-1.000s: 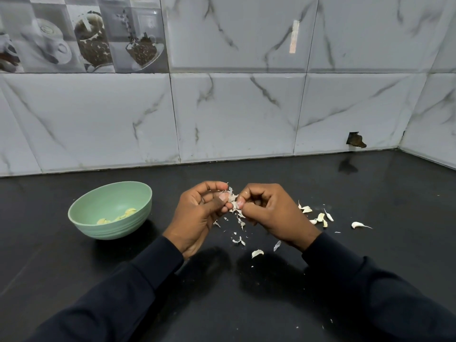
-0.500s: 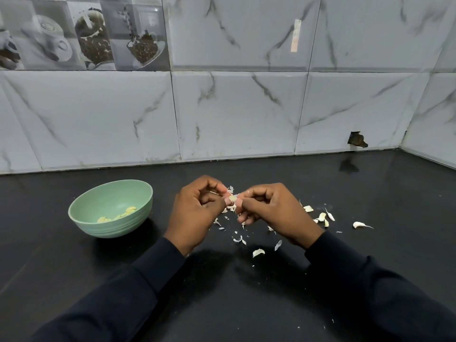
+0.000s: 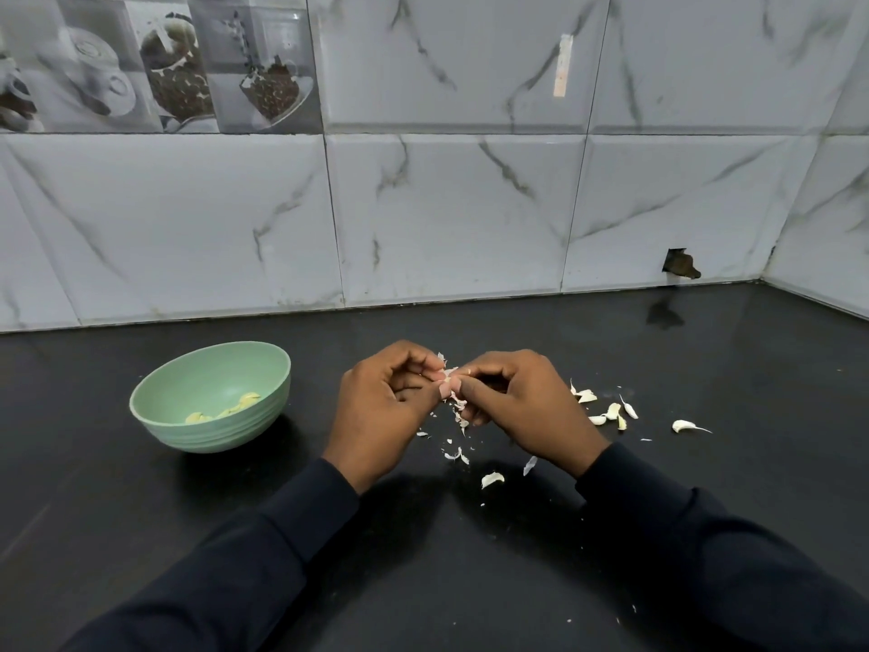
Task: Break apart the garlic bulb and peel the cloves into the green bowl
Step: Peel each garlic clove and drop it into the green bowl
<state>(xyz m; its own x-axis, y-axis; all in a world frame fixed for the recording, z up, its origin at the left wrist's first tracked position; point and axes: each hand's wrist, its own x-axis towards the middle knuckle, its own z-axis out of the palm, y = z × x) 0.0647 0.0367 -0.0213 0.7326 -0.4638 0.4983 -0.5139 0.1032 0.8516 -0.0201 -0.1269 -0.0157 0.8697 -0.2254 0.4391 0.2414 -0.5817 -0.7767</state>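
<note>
Dim even light, soft shadows, wide-angle edge bending

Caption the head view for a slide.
Left hand and right hand pinch a papery garlic clove above the black countertop; peeled yellowish cloves lie in a green ribbed bowl.

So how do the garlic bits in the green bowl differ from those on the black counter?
The pale yellow garlic pieces in the ribbed green bowl look bare, peeled; the white garlic cloves on the glossy black counter show papery skin and pointed tails. The bowl's pieces huddle together; the counter's lie scattered. Both are small, curved.
</note>
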